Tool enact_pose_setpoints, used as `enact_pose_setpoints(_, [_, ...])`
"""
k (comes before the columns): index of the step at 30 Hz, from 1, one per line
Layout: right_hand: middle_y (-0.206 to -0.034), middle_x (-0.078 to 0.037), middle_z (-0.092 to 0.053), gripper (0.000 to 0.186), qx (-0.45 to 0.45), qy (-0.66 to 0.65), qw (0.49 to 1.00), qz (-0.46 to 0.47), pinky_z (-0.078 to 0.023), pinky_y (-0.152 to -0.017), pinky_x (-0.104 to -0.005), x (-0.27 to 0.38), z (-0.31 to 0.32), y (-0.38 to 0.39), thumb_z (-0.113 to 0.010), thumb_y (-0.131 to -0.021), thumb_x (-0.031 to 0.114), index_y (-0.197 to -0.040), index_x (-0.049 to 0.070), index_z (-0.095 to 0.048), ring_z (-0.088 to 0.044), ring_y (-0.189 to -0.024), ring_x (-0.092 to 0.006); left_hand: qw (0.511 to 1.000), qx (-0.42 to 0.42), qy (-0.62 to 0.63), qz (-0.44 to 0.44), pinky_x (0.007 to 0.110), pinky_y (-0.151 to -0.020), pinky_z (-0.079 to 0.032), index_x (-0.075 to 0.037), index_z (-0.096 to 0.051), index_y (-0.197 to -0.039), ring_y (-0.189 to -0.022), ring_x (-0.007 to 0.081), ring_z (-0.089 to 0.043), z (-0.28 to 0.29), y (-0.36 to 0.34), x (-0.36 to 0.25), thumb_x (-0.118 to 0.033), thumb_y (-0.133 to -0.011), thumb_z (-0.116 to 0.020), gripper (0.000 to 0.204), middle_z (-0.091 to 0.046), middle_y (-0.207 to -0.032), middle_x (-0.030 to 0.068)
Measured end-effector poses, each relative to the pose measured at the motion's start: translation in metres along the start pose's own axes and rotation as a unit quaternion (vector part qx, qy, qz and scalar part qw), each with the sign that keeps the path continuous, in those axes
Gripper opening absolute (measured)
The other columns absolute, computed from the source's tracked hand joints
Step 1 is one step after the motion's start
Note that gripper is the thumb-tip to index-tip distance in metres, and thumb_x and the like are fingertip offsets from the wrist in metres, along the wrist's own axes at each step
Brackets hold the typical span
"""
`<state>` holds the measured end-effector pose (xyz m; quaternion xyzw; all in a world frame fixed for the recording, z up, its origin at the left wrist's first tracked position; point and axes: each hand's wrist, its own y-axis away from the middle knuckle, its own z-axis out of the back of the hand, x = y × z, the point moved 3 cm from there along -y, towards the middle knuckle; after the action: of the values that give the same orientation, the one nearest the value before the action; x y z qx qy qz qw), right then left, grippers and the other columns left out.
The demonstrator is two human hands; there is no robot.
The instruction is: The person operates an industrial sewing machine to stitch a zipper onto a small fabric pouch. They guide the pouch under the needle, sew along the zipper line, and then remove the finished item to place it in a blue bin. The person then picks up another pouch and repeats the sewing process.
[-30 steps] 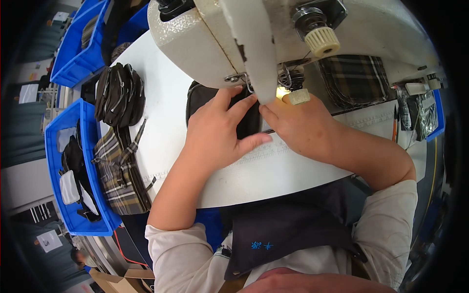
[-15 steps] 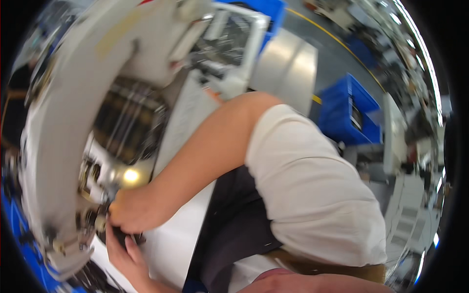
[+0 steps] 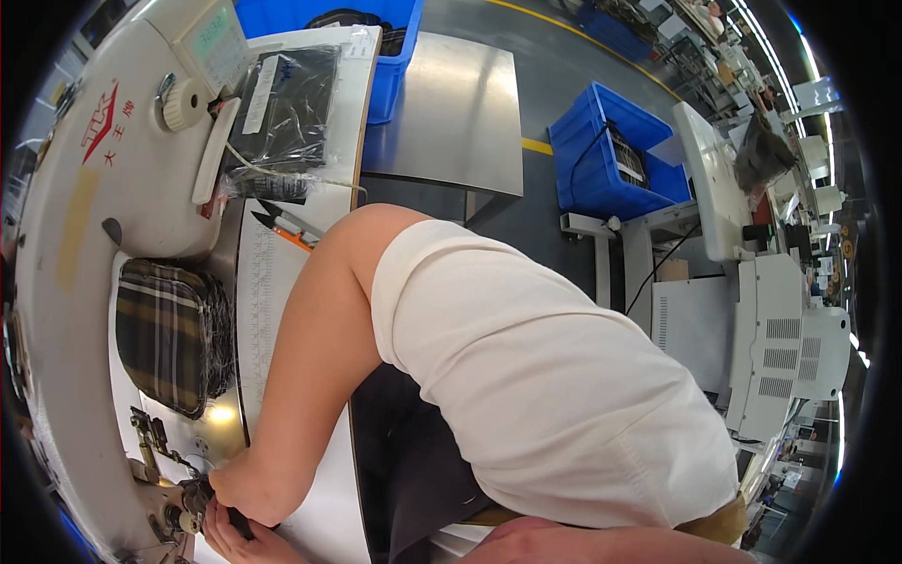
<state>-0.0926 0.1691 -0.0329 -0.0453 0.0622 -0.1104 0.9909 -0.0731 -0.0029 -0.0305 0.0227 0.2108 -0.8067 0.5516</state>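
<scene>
In the head view, my right hand [image 3: 242, 491] is low at the left, beside the needle area of a white sewing machine [image 3: 80, 226], its fingertips hidden. Just below it, my left hand [image 3: 246, 543] curls its fingers onto a dark fabric piece [image 3: 232, 519], partly covered by both hands. A stack of folded plaid pieces [image 3: 164, 334] rests beside the machine arm. A printed ruler strip [image 3: 256, 329] runs along the white tabletop [image 3: 321, 465], with an orange-handled tool [image 3: 289, 235] near its far end. A dark package in clear plastic [image 3: 287, 103] lies beyond.
My bare forearm and white sleeve cross the middle. A blue bin [image 3: 395, 89] and steel side table [image 3: 460, 103] stand beyond. Another blue bin [image 3: 578, 141] sits by the aisle. A white machine housing [image 3: 780, 348] is at right; a distant person [image 3: 709, 19] is at upper right.
The view has swung sharply to the right, bringing the aisle, bins and neighbouring equipment into sight. Both hands remain together near the needle, now low at the left, the right forearm crossing the middle.
</scene>
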Motion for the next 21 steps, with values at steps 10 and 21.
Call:
enact_pose_setpoints(10, [-0.082, -0.005, -0.077, 0.019, -0.041, -0.007, 0.999, 0.020, -0.057, -0.065, -0.0437, 0.010, 0.002, 0.005, -0.069, -0.090, 0.022, -0.083, 0.009, -0.082, -0.073, -0.083, -0.0274, 0.996, -0.012, 0.081, 0.026, 0.051, -0.104, -0.048, -0.001, -0.072, -0.117, -0.111, 0.0375, -0.065, -0.013, 0.003, 0.023, -0.015, -0.091, -0.065, 0.030, -0.073, -0.116, 0.0145])
enact_pose_setpoints(21, [-0.082, -0.007, -0.065, 0.018, -0.129, -0.032, 0.991, 0.019, -0.038, -0.060, -0.0354, 0.008, -0.005, 0.018, -0.072, -0.073, 0.021, -0.078, 0.004, -0.077, -0.055, -0.087, -0.0248, 0.999, 0.018, 0.000, -0.035, 0.040, -0.094, -0.056, -0.010, -0.079, -0.114, -0.107, 0.0317, -0.067, 0.009, -0.016, -0.016, 0.004, -0.063, -0.079, 0.053, -0.077, -0.114, 0.0052])
